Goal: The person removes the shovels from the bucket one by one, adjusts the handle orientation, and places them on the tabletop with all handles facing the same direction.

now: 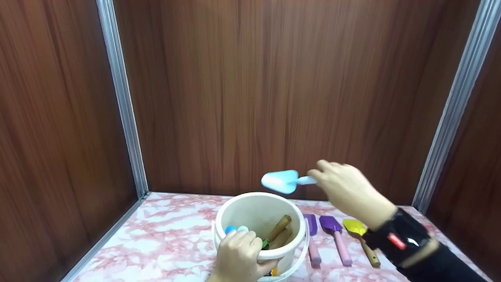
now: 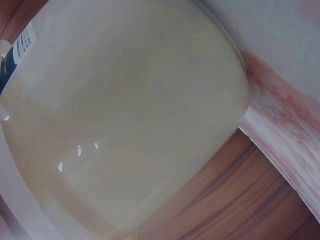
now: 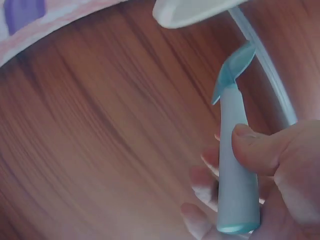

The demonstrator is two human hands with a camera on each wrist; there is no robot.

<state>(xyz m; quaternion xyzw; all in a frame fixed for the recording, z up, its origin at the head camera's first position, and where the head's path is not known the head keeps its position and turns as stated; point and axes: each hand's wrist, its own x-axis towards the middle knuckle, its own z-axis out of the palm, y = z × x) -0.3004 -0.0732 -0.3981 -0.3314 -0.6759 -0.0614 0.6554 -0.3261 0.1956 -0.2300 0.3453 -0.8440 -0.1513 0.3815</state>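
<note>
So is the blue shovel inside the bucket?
No, the right hand holds the light-blue shovel up in the air, outside the white bucket.

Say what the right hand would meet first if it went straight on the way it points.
The right hand, holding the light blue scoop, seems free above the bucket, probably until the wooden wall; depth is unclear.

Wood-grain walls (image 1: 250, 90), metal posts (image 1: 121, 90), pink-marbled tabletop (image 1: 156, 235)
</note>
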